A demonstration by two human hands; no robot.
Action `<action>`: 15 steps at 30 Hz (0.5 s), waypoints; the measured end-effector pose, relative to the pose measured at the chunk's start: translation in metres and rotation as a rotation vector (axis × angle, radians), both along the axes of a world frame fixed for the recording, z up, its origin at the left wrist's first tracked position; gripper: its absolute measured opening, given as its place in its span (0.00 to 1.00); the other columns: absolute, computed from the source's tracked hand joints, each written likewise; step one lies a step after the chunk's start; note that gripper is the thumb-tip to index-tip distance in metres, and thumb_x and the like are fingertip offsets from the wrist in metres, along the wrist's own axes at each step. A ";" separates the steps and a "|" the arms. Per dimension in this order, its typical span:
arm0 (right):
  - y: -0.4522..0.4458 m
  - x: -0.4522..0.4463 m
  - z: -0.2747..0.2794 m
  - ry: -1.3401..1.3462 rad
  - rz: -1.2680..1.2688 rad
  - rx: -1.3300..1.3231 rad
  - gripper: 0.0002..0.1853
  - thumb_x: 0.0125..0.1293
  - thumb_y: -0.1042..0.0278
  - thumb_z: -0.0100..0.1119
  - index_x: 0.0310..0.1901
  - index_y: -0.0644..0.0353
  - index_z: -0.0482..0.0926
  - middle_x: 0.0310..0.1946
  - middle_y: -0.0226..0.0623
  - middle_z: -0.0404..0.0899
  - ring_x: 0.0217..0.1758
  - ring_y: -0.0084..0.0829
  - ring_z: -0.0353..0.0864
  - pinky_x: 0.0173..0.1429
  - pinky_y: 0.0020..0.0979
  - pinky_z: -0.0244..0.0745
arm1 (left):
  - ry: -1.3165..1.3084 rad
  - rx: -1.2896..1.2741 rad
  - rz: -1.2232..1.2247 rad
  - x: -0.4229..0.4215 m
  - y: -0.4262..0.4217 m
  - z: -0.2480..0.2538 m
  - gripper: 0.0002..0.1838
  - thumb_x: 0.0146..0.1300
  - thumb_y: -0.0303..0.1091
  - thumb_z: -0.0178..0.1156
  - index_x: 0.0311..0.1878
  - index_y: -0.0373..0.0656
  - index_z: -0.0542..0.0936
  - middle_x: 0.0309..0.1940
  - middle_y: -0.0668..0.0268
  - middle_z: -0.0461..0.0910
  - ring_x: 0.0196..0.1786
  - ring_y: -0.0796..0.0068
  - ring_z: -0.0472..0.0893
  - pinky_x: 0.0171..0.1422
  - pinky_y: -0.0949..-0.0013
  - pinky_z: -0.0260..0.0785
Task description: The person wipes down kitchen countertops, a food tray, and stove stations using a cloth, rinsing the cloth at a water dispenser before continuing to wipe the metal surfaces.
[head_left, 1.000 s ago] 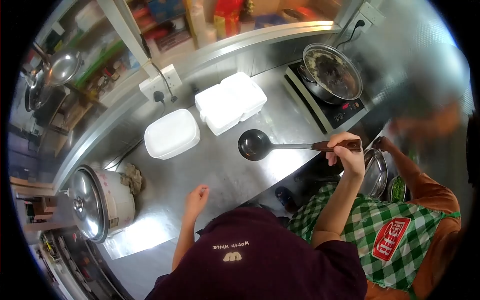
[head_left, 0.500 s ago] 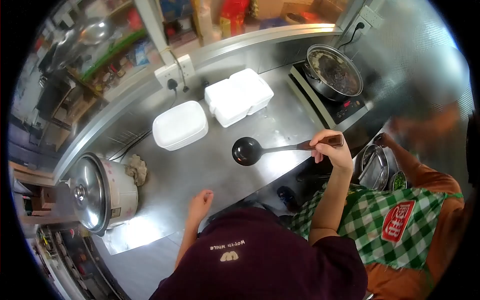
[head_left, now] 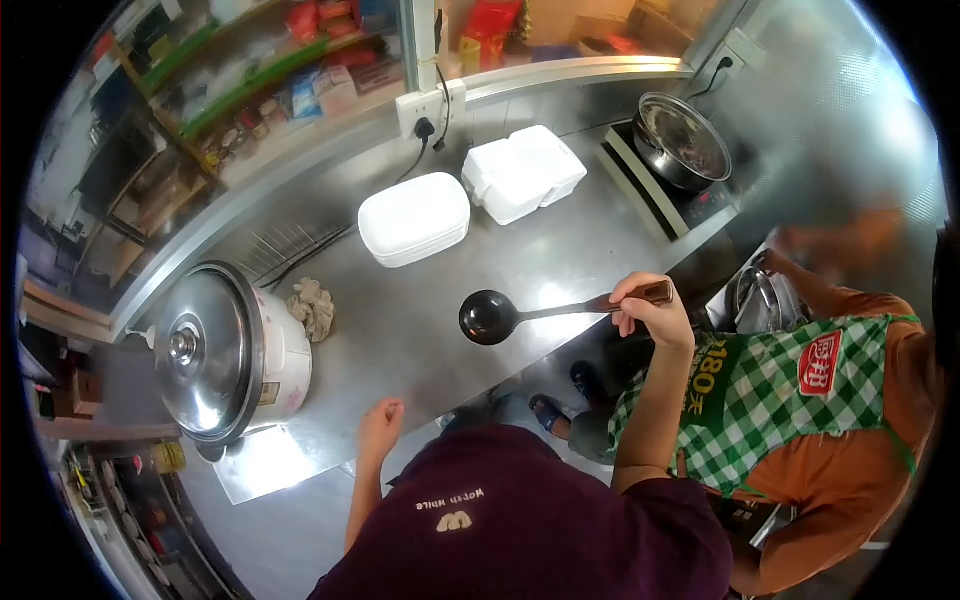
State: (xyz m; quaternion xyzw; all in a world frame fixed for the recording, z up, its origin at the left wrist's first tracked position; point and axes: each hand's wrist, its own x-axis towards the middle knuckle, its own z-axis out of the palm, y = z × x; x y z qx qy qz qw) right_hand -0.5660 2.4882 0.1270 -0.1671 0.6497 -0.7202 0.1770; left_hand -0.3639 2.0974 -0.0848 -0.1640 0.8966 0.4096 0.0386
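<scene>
My right hand (head_left: 655, 312) is wrapped round the brown handle of a ladle (head_left: 490, 318). The ladle's dark, shiny bowl points left and is held over the steel counter near its front edge; nothing can be made out inside it. Low beside the counter's front edge, my left hand (head_left: 381, 426) has its fingers curled in, with nothing visible in it. Beyond the ladle, a stack of white plastic lids or containers (head_left: 414, 218) stands next to several white lidded boxes (head_left: 525, 172).
A large rice cooker (head_left: 240, 350) with a steel lid stands left, a crumpled cloth (head_left: 312, 309) beside it. At the back right, a pot (head_left: 682, 142) of dark contents sits on an induction cooker (head_left: 650, 185). A co-worker in a green checked apron (head_left: 765, 400) stands close on my right, near metal bowls.
My view has swung left, so the counter's things appear farther right. The ladle, still in my right hand, has shifted left relative to the white containers. My left hand has moved toward the rice cooker.
</scene>
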 end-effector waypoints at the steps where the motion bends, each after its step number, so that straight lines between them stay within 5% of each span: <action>1: -0.002 0.005 0.002 0.000 -0.005 0.004 0.06 0.56 0.73 0.61 0.34 0.66 0.80 0.20 0.36 0.78 0.17 0.20 0.76 0.20 0.16 0.68 | 0.008 -0.008 -0.014 0.003 -0.002 -0.001 0.10 0.61 0.41 0.56 0.40 0.47 0.78 0.22 0.58 0.79 0.26 0.59 0.79 0.33 0.60 0.69; 15: 0.023 0.018 0.018 0.011 -0.058 -0.001 0.06 0.56 0.73 0.60 0.34 0.67 0.79 0.20 0.36 0.78 0.18 0.21 0.76 0.20 0.18 0.68 | -0.048 -0.004 -0.079 -0.012 0.025 0.002 0.12 0.61 0.42 0.56 0.42 0.46 0.78 0.25 0.58 0.81 0.29 0.60 0.81 0.34 0.62 0.70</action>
